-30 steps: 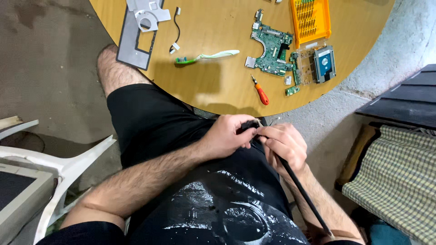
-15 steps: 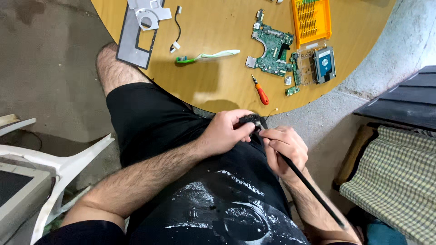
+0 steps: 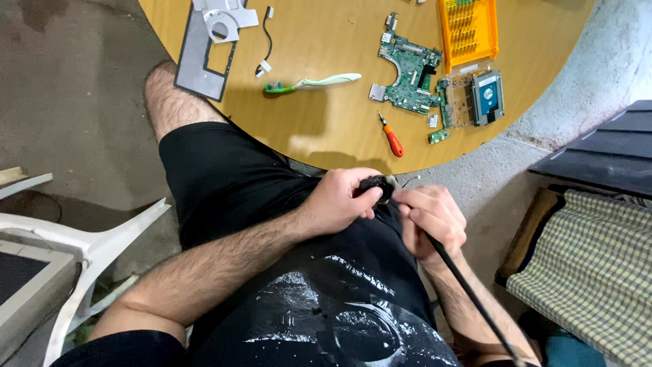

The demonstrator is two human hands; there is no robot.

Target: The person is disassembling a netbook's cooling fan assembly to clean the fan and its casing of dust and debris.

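Black rod (image 3: 468,292) runs diagonally from lower right up to centre; left hand (image 3: 339,200) and right hand (image 3: 431,217) curl fingers around its dark tip (image 3: 377,187).

The tabletop (image 3: 326,129) is a warm honey-yellow wood tone. On it, the circuit board (image 3: 407,75) is dark green with silvery and black parts, and the bit case (image 3: 467,30) is bright orange. The screwdriver (image 3: 392,138) has an orange-red handle. The toothbrush (image 3: 312,83) is pale white with green at the head end. The metal plate (image 3: 204,54) is flat grey. The hard drive (image 3: 487,97) is silver-grey with a blue patch. The small object (image 3: 377,185) between the hands looks black, as does the cable (image 3: 468,292). The shorts (image 3: 224,177) are black; the shirt (image 3: 326,312) is black with a glossy print. The cushion (image 3: 598,272) shows a beige-and-dark check. The chair (image 3: 95,245) is white.
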